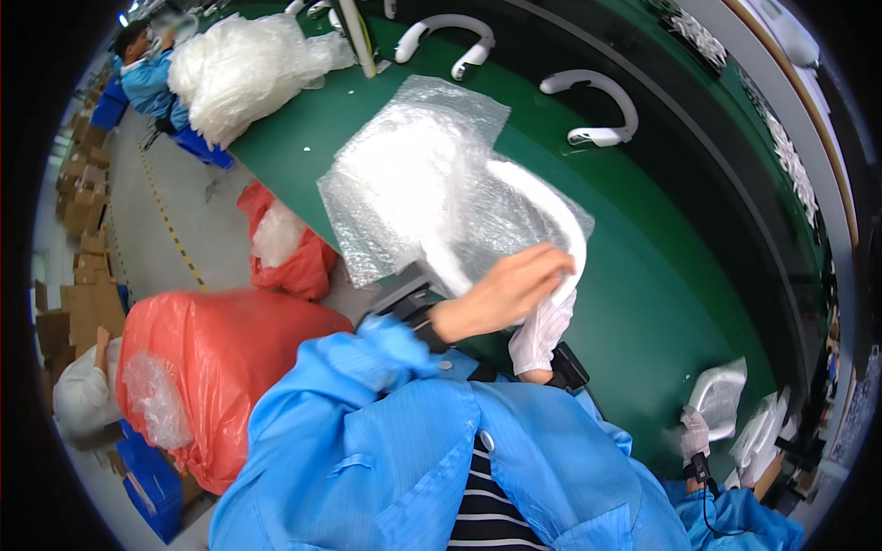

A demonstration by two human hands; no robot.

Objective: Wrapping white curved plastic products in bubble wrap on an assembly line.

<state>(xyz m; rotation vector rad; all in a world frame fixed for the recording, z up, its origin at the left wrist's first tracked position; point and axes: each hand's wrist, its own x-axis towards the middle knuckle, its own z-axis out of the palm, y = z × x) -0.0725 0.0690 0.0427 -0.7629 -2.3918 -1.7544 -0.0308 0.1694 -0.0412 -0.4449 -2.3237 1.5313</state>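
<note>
A white U-shaped neckband device (573,228) lies in front of me, partly over clear bubble wrap (386,174). My right hand (544,335), in a white glove, is closed on the device's near end; its fingertips are partly hidden. My left hand (501,294), bare and slightly blurred, reaches across from the left. Its curled fingers press together against the device just above the glove. Another white strip beside my left wrist may be the device's other arm, but glare on the wrap makes this unclear.
Two more white neckbands (447,37) (606,110) lie on the green table (634,367). A large stack of bubble wrap (248,73) sits at far left. Red bags (248,358) stand left of the table. A co-worker's gloved hand (695,432) holds a wrapped neckband (719,399) at right.
</note>
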